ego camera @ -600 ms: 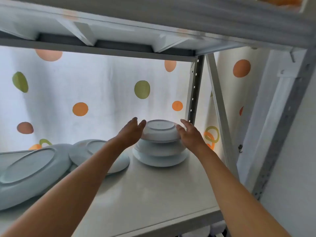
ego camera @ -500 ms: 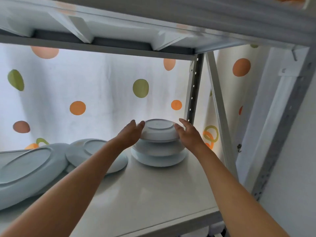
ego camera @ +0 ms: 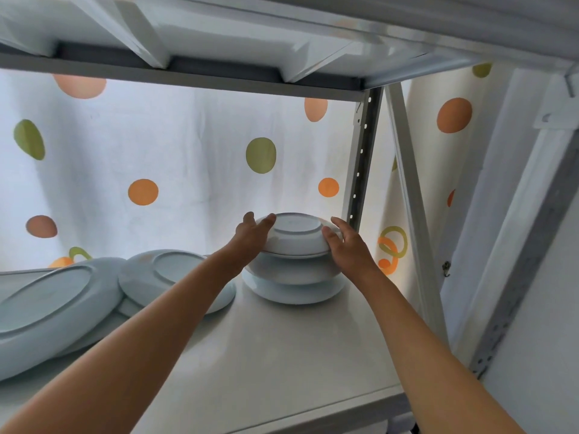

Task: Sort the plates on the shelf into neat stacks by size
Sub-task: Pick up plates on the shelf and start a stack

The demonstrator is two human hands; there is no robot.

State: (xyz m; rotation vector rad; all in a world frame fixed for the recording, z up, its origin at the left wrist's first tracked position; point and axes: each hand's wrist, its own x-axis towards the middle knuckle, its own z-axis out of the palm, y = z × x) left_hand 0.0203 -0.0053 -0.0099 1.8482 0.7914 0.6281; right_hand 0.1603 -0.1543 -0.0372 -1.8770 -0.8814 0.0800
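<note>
Several pale blue plates lie upside down on the white shelf [ego camera: 282, 355]. A stack [ego camera: 294, 283] stands at the back right, and a small plate [ego camera: 296, 238] tops it. My left hand [ego camera: 252, 238] presses on that small plate's left side, thumb on its upper edge. Against its right side lies my right hand [ego camera: 347, 247]. The fingers of both hands are nearly straight. A medium plate [ego camera: 169, 275] lies left of the stack. A large oval plate [ego camera: 47, 308] leans at the far left, overlapping the medium one.
The shelf above [ego camera: 250, 36] hangs low over the plates. A perforated metal post [ego camera: 362, 158] and a slanted brace [ego camera: 410, 195] stand just right of the stack. A dotted curtain [ego camera: 188, 145] closes the back. The shelf's front edge [ego camera: 313, 411] is near me.
Both hands have closed in from beside the top small plate and now touch its sides. The plates have not shifted.
</note>
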